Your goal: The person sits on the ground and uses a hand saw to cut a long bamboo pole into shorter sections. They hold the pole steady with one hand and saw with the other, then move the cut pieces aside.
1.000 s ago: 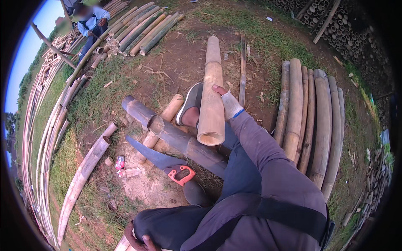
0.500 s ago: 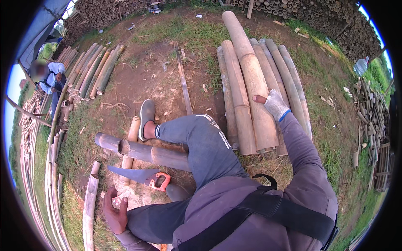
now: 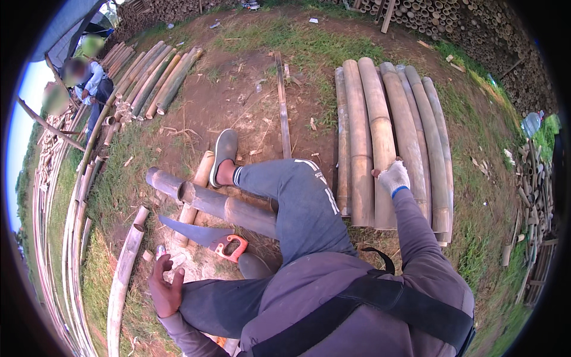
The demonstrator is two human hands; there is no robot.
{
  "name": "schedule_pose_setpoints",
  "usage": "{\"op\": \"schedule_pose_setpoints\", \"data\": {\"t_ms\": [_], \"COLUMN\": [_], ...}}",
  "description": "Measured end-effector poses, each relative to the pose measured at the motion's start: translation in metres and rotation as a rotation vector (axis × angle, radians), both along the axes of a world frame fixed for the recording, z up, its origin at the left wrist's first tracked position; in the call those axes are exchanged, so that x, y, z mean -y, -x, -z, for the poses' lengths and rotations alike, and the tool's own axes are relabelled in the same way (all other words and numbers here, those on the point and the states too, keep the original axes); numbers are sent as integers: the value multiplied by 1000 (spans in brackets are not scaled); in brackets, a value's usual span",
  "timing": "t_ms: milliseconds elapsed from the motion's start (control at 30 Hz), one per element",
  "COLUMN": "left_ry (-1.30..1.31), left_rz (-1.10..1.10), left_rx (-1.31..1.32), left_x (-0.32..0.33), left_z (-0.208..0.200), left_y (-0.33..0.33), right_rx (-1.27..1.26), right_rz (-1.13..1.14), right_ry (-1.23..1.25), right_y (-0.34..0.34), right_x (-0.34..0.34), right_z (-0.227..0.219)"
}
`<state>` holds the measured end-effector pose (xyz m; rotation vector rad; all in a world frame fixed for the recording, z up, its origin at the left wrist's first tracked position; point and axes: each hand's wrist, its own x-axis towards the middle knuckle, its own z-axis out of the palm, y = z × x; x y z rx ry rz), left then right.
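My right hand (image 3: 394,178), in a white knit glove with a blue cuff and a bare thumb, grips the near part of a thick bamboo pole (image 3: 379,128). That pole lies in a row of several poles at the right. Over my bent left leg, my left hand (image 3: 166,288) is bare and empty, its fingers apart and curved. Beyond it lies a handsaw (image 3: 205,237) with an orange handle, close to my shoe. A darker bamboo length (image 3: 232,211) rests across a paler bamboo piece (image 3: 191,215) on the ground, partly hidden by my right leg.
A split bamboo strip (image 3: 282,110) lies on the dirt ahead. More poles (image 3: 151,77) are laid out at the far left, where a person (image 3: 92,86) sits. A single bamboo piece (image 3: 126,273) lies left of my left hand. Stacked bamboo (image 3: 440,24) lines the back.
The bamboo pole under my right hand has come down from on top of the row and now lies level among the others. My left hand has shifted little, and the view has turned slightly.
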<state>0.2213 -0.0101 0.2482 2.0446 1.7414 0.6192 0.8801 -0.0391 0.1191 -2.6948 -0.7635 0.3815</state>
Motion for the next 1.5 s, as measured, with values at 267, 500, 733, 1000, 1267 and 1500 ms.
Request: {"op": "schedule_pose_setpoints", "data": {"t_ms": [267,500,733,1000,1267,1500], "left_ry": [16,41,26,53,112,108], "left_rz": [-46,-131,-152,-200,-221,-231], "left_rx": [-2,-12,-64,11,61,64], "left_x": [1,10,18,24,25,28], "left_z": [-3,-1,-7,0,6,8], "left_y": [-6,6,22,25,25,33], "right_rx": [169,364,318,340,286,166], "right_rz": [-153,-259,-706,-839,-701,-607], "right_ry": [220,79,-49,508,496,395], "right_y": [11,20,89,79,82,93], "right_x": [-14,-23,-85,-98,-97,-101], "right_z": [14,38,39,69,82,112]}}
